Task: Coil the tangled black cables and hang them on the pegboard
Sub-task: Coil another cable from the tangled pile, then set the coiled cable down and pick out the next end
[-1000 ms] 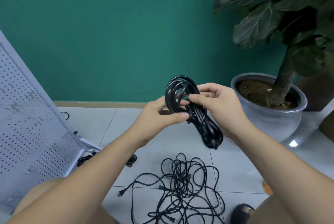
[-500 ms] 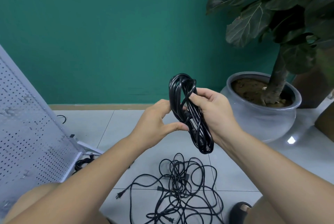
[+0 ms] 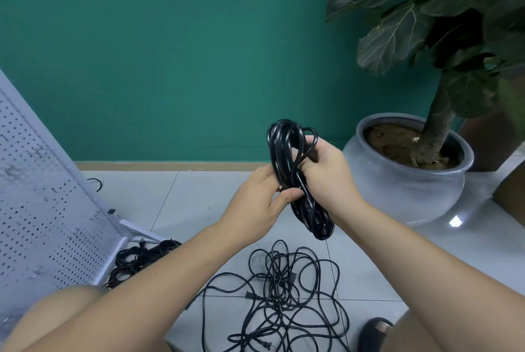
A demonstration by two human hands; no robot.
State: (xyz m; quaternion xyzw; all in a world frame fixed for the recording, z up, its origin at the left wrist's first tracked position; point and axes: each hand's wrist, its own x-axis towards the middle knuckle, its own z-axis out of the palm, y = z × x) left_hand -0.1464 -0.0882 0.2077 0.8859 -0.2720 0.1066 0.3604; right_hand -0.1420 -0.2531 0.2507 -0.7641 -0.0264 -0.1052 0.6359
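A teal wall [image 3: 170,53] filled the upper two thirds of the frame, and a pale tiled floor [image 3: 199,204] ran below it to the bottom edge. At the left edge a white pegboard [image 3: 42,209] leaned back on its stand, its face full of small holes. In the upper right corner a large-leaved plant [image 3: 397,36] rose out of a round grey pot [image 3: 403,189] that stood on the floor at middle right.

Two bare forearms reached up from the lower corners and met just right of the centre of the frame. Between them, at bottom centre, the tangled cables [image 3: 284,295] lay spread on the tiles in loose overlapping loops, with a two-pin plug [image 3: 267,347] showing at the bottom edge. Near the foot of the pegboard, in the lower left, a few coiled cables [image 3: 142,258] lay heaped on the floor.

The coiled bundle [image 3: 312,218] was held in the air at centre frame, above the tangle and well apart from the pegboard, as a long narrow hank tilted down to the right. The left hand [image 3: 255,201] grasped its middle, thumb pressed across the front and fingers curled behind. The right hand [image 3: 326,175] grasped the upper part, fingers curled round the strands with one loop passing over them. A dark sandal [image 3: 375,329] showed at the bottom right.
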